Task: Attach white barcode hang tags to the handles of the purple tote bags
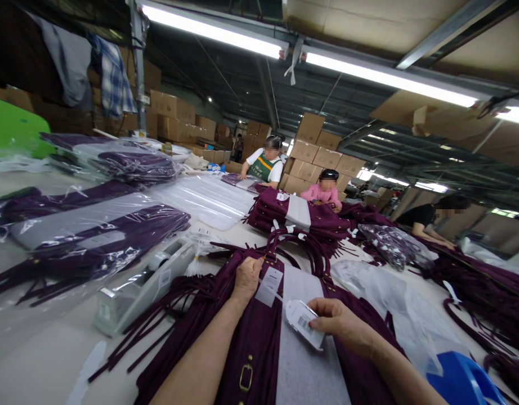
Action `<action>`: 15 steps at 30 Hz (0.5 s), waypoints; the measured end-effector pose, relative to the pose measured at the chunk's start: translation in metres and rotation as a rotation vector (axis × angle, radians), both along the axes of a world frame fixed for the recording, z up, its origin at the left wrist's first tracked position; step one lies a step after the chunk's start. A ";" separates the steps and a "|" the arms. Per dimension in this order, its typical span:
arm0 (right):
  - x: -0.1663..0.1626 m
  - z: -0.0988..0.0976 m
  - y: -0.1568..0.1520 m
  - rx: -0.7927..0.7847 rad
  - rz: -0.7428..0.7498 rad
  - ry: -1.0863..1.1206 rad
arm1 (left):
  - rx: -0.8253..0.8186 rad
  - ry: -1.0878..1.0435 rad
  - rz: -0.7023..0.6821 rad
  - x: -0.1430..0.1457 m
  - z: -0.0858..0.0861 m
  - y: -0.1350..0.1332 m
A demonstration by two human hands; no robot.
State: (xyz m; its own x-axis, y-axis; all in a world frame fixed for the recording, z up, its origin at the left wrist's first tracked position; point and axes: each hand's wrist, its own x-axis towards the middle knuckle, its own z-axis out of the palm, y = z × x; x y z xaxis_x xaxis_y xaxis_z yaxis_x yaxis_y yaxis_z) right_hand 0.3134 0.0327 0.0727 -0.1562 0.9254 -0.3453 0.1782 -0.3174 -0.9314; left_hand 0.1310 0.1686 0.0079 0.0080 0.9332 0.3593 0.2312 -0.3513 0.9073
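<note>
A dark purple handbag (259,349) with fringe, brass buckles and a white paper band (312,360) around its middle lies flat before me. My left hand (247,277) is closed at the bag's upper edge, beside the base of a handle (273,247); its fingertips are partly hidden. Between the thumb and fingers of my right hand (339,320) is a white hang tag (304,323) with a barcode, held over the band. Another printed tag (268,286) rests on the bag just right of my left hand.
A tag or tape dispenser (145,287) stands left of the bag, near plastic-wrapped purple bags (99,236). Stacked bags (299,214) lie ahead. Clear plastic (390,309) and a blue object (464,377) are at right. Several people work around the table, one in a green apron (262,169).
</note>
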 end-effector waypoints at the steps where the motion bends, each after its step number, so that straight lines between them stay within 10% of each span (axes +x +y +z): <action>1: 0.002 -0.001 -0.002 -0.003 0.015 -0.001 | -0.001 0.004 -0.001 0.000 0.000 0.000; 7: 0.010 0.011 -0.003 0.010 0.097 -0.244 | -0.018 0.010 -0.024 0.000 0.002 -0.002; 11: -0.012 0.030 0.018 0.350 -0.007 -0.802 | -0.041 -0.001 -0.041 0.000 0.003 -0.002; 15: -0.060 0.025 0.046 0.525 -0.034 -0.906 | -0.030 -0.014 -0.042 0.000 0.004 -0.002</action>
